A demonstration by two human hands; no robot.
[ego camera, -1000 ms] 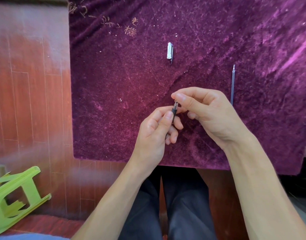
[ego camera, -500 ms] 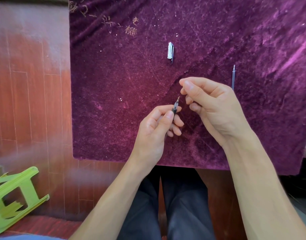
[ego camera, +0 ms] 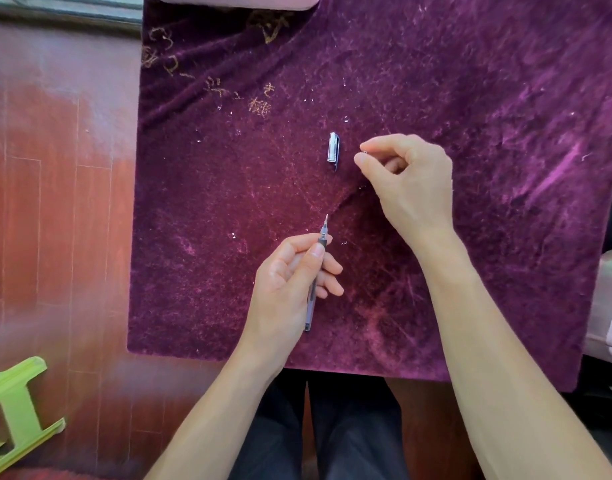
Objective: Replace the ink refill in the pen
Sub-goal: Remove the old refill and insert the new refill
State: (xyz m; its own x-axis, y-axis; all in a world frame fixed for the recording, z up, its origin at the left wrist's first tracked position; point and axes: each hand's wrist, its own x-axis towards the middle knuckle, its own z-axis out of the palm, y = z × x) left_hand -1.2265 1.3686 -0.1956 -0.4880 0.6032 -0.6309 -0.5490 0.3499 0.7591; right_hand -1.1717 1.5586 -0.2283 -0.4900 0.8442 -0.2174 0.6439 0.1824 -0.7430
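A purple velvet cloth [ego camera: 471, 98] covers the table, scattered with pale lint flecks and bearing gold embroidery [ego camera: 259, 105] near its far left part. On it lies one pen cap [ego camera: 333, 151], clear with a dark clip, lengthwise away from the person, just to the left of the right hand [ego camera: 406, 178] and apart from it. The right hand hovers over the cloth with thumb and forefinger pinched together on a tiny metallic piece [ego camera: 365, 152], too small to identify; its other fingers are curled in. Nearer the person, the left hand [ego camera: 287, 278] grips the one pen [ego camera: 316, 271] between thumb and fingers around the dark grip section, the translucent barrel running down behind the palm towards the table's near edge and the fine metal point aimed away, toward the cap. The two hands are well apart, with bare cloth between them; nothing blocks the pen's tip. To the left of the table is a reddish wooden floor [ego camera: 55, 202], where one lime-green plastic stool [ego camera: 13, 410] lies tipped on its side at the lower left corner. The person's dark trousers [ego camera: 332, 427] show below the table's near edge, between the forearms.
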